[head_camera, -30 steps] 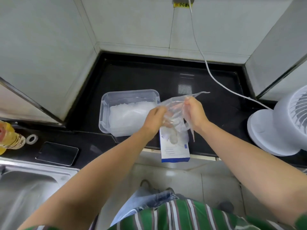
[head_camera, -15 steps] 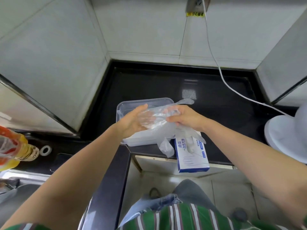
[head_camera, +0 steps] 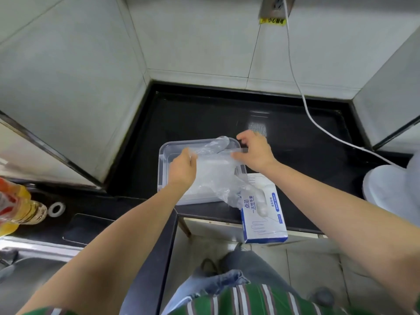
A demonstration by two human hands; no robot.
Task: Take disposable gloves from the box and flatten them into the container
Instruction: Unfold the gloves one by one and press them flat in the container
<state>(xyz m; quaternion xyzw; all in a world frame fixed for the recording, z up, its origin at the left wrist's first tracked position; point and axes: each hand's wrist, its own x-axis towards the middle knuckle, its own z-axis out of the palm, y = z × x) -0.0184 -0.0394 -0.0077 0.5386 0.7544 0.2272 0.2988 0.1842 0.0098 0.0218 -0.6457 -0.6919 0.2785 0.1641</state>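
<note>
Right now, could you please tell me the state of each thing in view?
Left hand, pinching the glove at its left edge.
Right hand, pinching its right edge.
Glove, stretched above the container.
Container, lid off, gloves lying inside.
Glove box, flat, overhanging the counter edge.
Phone, flat, screen dark.

The container (head_camera: pixel 161 171) sits on the counter (head_camera: pixel 295 142) near its front edge, the box (head_camera: pixel 264 220) just right of it and nearer, overhanging that edge. A glove (head_camera: pixel 213 169) is spread over the container, held by the left hand (head_camera: pixel 181 170) at its left side and the right hand (head_camera: pixel 255 152) at its right, its loose end trailing onto the box. A fan (head_camera: pixel 386 186) stands far right; a phone (head_camera: pixel 86 228), tape roll (head_camera: pixel 56 209) and bottle (head_camera: pixel 18 205) sit far left, behind the sink (head_camera: pixel 34 252).
</note>
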